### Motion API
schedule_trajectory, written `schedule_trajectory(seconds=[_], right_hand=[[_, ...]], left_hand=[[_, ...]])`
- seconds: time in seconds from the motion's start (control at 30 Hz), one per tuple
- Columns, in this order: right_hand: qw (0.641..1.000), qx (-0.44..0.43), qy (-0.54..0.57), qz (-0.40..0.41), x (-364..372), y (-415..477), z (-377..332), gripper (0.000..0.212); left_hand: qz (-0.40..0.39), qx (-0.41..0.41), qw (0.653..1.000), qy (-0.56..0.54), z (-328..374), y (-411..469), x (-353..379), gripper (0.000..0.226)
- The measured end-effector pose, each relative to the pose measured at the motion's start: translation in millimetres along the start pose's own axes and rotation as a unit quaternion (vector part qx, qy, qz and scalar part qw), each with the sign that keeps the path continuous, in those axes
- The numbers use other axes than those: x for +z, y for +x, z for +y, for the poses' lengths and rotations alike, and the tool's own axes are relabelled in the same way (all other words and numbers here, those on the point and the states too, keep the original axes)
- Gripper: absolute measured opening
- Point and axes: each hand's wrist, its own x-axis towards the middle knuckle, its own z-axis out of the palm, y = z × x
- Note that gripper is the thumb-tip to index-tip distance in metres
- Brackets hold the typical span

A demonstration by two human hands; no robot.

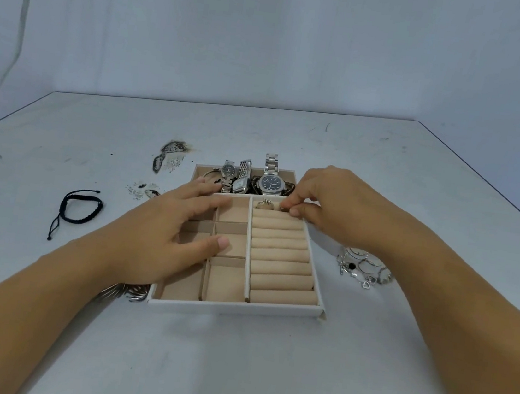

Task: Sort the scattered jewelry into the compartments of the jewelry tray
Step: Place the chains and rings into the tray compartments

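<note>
A white jewelry tray (234, 307) with beige lining sits mid-table. Its far compartment holds three silver watches (268, 183). My left hand (164, 234) lies flat and open over the small left compartments. My right hand (327, 202) pinches a small ring (283, 207) at the far end of the ring-roll section (282, 259), beside another ring (265, 203) seated in the first slot. A black cord bracelet (80, 206) lies on the table to the left. A heap of silver chains and pendants (363, 266) lies right of the tray.
Silver bangles (127, 291) peek out under my left forearm at the tray's near left corner. Small earrings and beads (145, 190) lie scattered left of the tray. A dark scorch mark (170, 155) stains the white table. A pale wall stands behind.
</note>
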Motion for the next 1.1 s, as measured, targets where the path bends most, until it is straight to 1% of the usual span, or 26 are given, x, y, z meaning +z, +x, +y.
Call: schedule_trajectory(seconds=[0.07, 0.1, 0.17, 0.23, 0.3, 0.37, 0.43, 0.53, 0.63, 0.73, 0.8, 0.93, 1.03, 1.1], right_hand=[[0.999, -0.004, 0.048, -0.015, -8.4, -9.9, 9.2, 0.019], [0.998, -0.001, 0.064, -0.01, -14.4, -15.5, 15.5, 0.019], [0.996, 0.018, 0.085, 0.029, -27.9, -25.8, 29.2, 0.018], [0.991, 0.043, 0.112, 0.064, -41.6, -34.6, 38.2, 0.015], [0.987, 0.063, 0.131, 0.064, -52.6, -40.3, 43.1, 0.013], [0.991, 0.08, 0.108, 0.029, -61.4, -44.1, 47.0, 0.014], [0.994, 0.095, 0.043, -0.017, -68.6, -48.7, 52.0, 0.015], [0.991, 0.122, -0.02, -0.047, -71.8, -60.3, 62.0, 0.014], [0.99, 0.129, -0.009, -0.048, -63.4, -73.2, 69.7, 0.011], [0.992, 0.123, 0.022, -0.023, -47.9, -80.1, 73.0, 0.009], [0.992, 0.121, 0.044, -0.011, -39.2, -82.3, 74.1, 0.01], [0.993, 0.112, 0.045, -0.001, -34.9, -85.1, 78.2, 0.013], [0.993, 0.108, 0.049, -0.007, -32.0, -87.4, 80.5, 0.02], [0.994, 0.102, 0.048, -0.01, -28.1, -87.5, 80.6, 0.024]], left_hand=[[-0.001, 0.0, 1.0, -0.003, 1.2, -0.5, 0.2, 0.079], [0.0, -0.001, 1.0, -0.003, 2.2, -0.6, 0.0, 0.079], [-0.007, -0.003, 1.0, 0.016, 5.4, -0.9, -1.8, 0.081], [-0.026, -0.002, 0.998, 0.063, 10.1, -1.4, -5.6, 0.082], [-0.03, 0.01, 0.995, 0.095, 18.8, 0.4, -10.5, 0.081], [-0.024, 0.032, 0.995, 0.094, 33.6, 6.9, -14.9, 0.077], [-0.025, 0.062, 0.994, 0.081, 52.6, 17.2, -15.7, 0.072], [-0.019, 0.114, 0.99, 0.081, 83.6, 38.3, -8.6, 0.061], [-0.037, 0.139, 0.986, 0.082, 107.4, 64.5, 10.4, 0.049], [-0.057, 0.149, 0.983, 0.09, 120.2, 85.7, 29.2, 0.042], [-0.077, 0.14, 0.983, 0.086, 124.5, 94.1, 36.9, 0.04], [-0.103, 0.121, 0.983, 0.087, 125.3, 102.3, 44.5, 0.04], [-0.104, 0.11, 0.985, 0.077, 122.6, 104.6, 47.1, 0.037], [-0.1, 0.106, 0.987, 0.065, 122.4, 104.5, 48.4, 0.03]])
